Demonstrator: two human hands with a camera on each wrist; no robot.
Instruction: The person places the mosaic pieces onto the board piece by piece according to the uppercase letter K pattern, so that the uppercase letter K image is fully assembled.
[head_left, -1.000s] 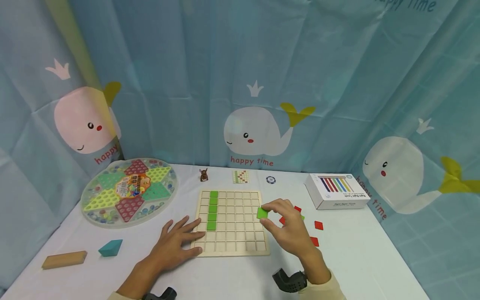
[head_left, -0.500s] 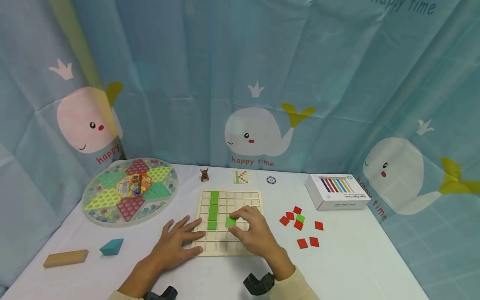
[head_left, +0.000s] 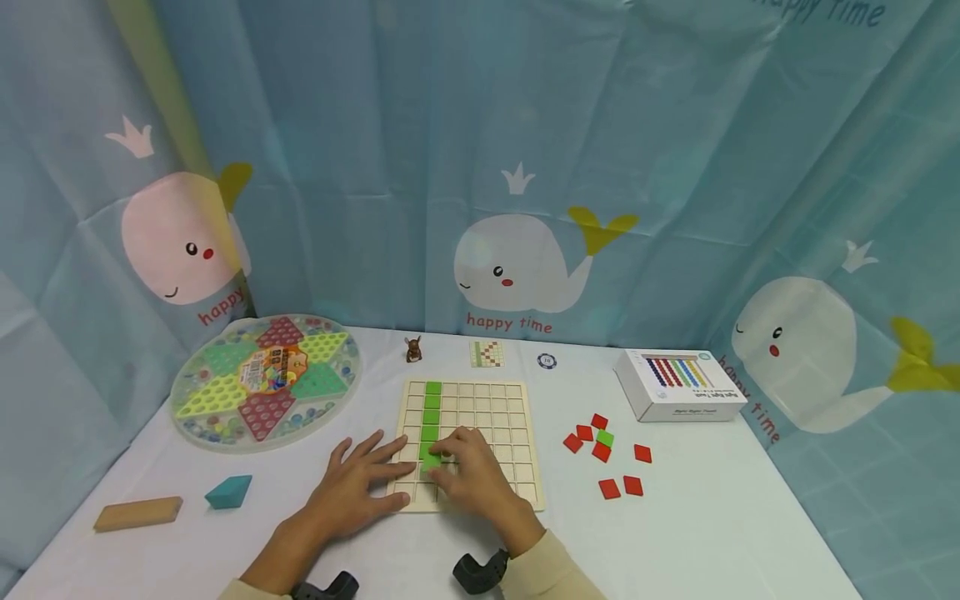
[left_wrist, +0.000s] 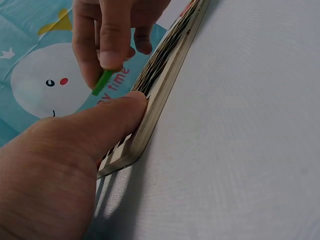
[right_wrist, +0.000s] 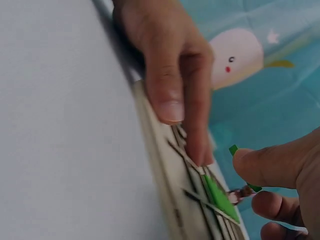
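Here, the right hand pinches a green tile between its fingers just above the grid board, at the near end of a column of green tiles, while the left hand rests, fingers spread, on the board's left edge.

The right hand covers part of its green tile and some squares of the wooden board. The bottom edge cuts off the right sleeve.
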